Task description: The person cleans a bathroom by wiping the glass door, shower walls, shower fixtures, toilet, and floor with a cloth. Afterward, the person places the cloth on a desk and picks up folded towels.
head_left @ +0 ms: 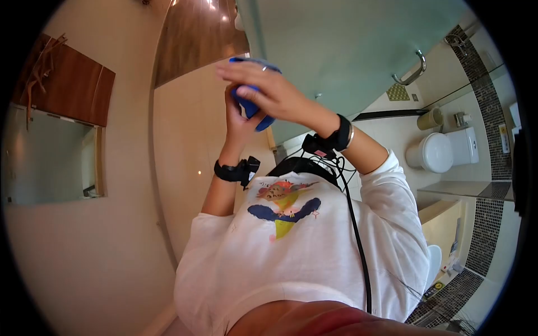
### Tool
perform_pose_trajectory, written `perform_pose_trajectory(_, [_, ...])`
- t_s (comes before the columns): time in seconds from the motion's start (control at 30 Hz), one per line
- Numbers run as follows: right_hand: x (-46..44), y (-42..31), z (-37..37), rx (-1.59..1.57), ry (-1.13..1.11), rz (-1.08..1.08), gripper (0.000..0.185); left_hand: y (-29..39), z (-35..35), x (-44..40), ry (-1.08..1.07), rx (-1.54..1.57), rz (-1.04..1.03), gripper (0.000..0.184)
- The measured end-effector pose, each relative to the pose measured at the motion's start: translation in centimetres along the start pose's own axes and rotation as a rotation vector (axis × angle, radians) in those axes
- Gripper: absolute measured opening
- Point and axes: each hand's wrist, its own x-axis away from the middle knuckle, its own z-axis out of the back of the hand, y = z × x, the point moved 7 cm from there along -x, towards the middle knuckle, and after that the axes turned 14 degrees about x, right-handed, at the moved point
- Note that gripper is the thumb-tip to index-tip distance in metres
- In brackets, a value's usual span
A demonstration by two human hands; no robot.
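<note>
A blue thing, perhaps a folded cloth, is between my two hands at the upper middle. My left hand holds it from below, partly hidden behind it and my right hand. Across its top lies my right hand, with fingers stretched out to the left and the thumb apart. Blue edges show above the right fingers and below the palm. Both wrists wear black bands.
A frosted glass door with a metal handle stands behind my hands. On the right are a white toilet and a bin. A mirror hangs at left. A black cable runs down my shirt.
</note>
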Motion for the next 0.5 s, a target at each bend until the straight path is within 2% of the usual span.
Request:
perform_pose_trajectory(0.03, [0.1, -0.3, 1.2, -0.047, 0.053, 0.041, 0.037, 0.9, 0.0, -0.2, 0.011, -0.001, 0.015, 0.055])
perform_pose_trajectory(0.1, [0.5, -0.3, 3.2, 0.013, 0.020, 0.007, 0.036, 0.9, -0.2, -0.7, -0.055, 0.065, 0.190, 0.037])
perform_pose_trajectory(0.13, [0.9, 0.1, 4.2, 0.045, 0.000, -0.060, 0.036, 1.4, -0.3, -0.9, -0.037, 0.032, 0.133, 0.025])
perform_pose_trajectory(0.17, [1.5, 0.6, 4.9, 0.080, -0.021, -0.127, 0.036, 1.5, -0.3, -0.9, -0.035, 0.035, 0.136, 0.025])
perform_pose_trajectory(0.2, [2.2, 0.9, 5.6, 0.083, -0.026, -0.133, 0.036, 1.2, -0.3, -0.8, -0.012, 0.147, 0.196, 0.026])
perform_pose_trajectory(0.27, [3.6, 2.5, 7.2, 0.037, 0.001, -0.310, 0.036, 0.4, -0.7, -0.5, 0.044, 0.400, 0.294, 0.032])
perform_pose_trajectory(0.3, [4.1, 2.4, 7.6, 0.047, 0.000, -0.315, 0.036, 0.4, -1.1, -0.5, 0.039, 0.411, 0.295, 0.032])
perform_pose_trajectory(0.37, [5.5, 2.3, 8.0, 0.084, -0.035, -0.397, 0.037, -0.8, -1.8, 0.1, 0.147, 0.735, 0.530, 0.038])
perform_pose_trajectory(0.4, [6.4, 2.7, 7.6, -0.046, -0.035, -0.446, 0.039, -0.8, -2.3, 0.1, 0.129, 0.761, 0.560, 0.042])
perform_pose_trajectory(0.43, [7.1, 2.9, 7.5, -0.035, -0.034, -0.451, 0.039, -1.4, -2.7, 0.1, 0.122, 0.771, 0.561, 0.042])
perform_pose_trajectory(0.5, [8.0, 2.9, 7.2, -0.134, -0.012, -0.464, 0.041, -2.8, -2.8, 0.3, 0.128, 0.632, 0.513, 0.051])
